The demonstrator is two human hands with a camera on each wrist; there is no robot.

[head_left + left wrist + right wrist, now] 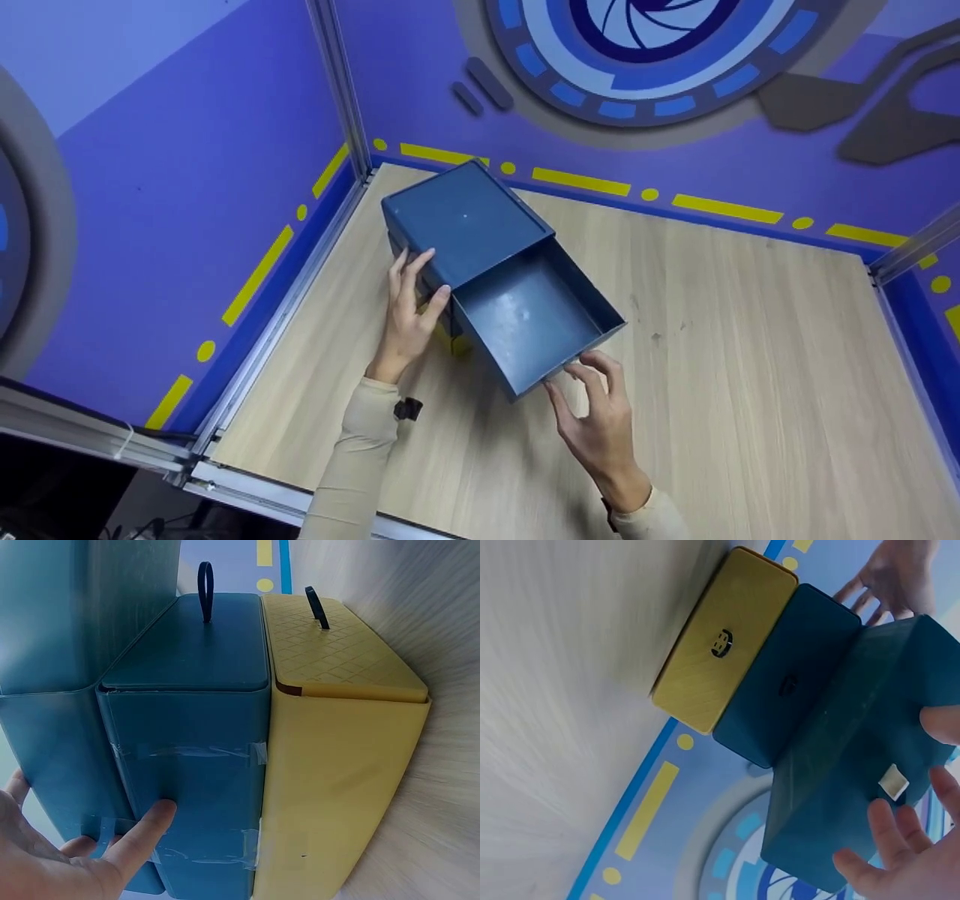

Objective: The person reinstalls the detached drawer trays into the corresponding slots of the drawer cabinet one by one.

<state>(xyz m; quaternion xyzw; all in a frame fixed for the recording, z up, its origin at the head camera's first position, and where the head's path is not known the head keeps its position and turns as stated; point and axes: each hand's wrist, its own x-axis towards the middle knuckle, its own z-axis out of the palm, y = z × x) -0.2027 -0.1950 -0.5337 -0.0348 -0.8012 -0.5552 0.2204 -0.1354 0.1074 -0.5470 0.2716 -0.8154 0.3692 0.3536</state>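
A stacked dark blue drawer unit (465, 217) stands on the wooden table, its top drawer (525, 319) pulled well out and holding nothing visible. My left hand (409, 322) rests against the unit's left side, fingers spread and thumb near the front edge. In the left wrist view, a blue middle drawer (195, 720) and a yellow bottom drawer (341, 765) have black loop pulls and are pushed in. My right hand (600, 412) is at the top drawer's front, fingertips spread about a small white tab (893, 782); a firm hold on it is not visible.
Purple printed panels (225, 150) with yellow marks rise behind and left of the wooden table (750, 375). A metal frame rail (255, 491) runs along the table's near left edge. Clear tape (187, 750) crosses the unit's side.
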